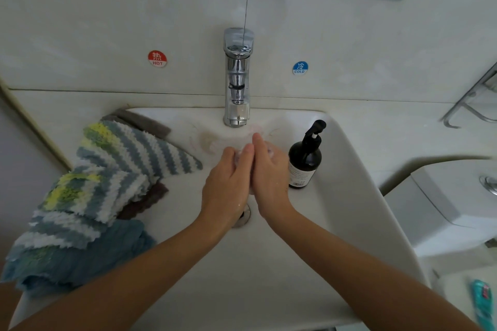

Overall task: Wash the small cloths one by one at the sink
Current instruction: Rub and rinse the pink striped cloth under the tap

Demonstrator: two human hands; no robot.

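The white sink fills most of the view, its basin bare apart from the drain partly hidden under the wrists. The small cloths lie heaped on the sink's left rim: striped blue, white and yellow ones on top, a plain blue one nearest the camera, grey and brown edges showing beneath. None is in the basin or in a hand. The chrome tap stands at the back, with no stream of water that I can make out. A dark pump bottle stands on the right rim, just beside the right hand. That hand and the left hand meet palm to palm below the spout, fingers straight and pressed together, with what looks like lather between them. The person seems to be soaping the hands between cloths; next would be a reach left for the top cloth.
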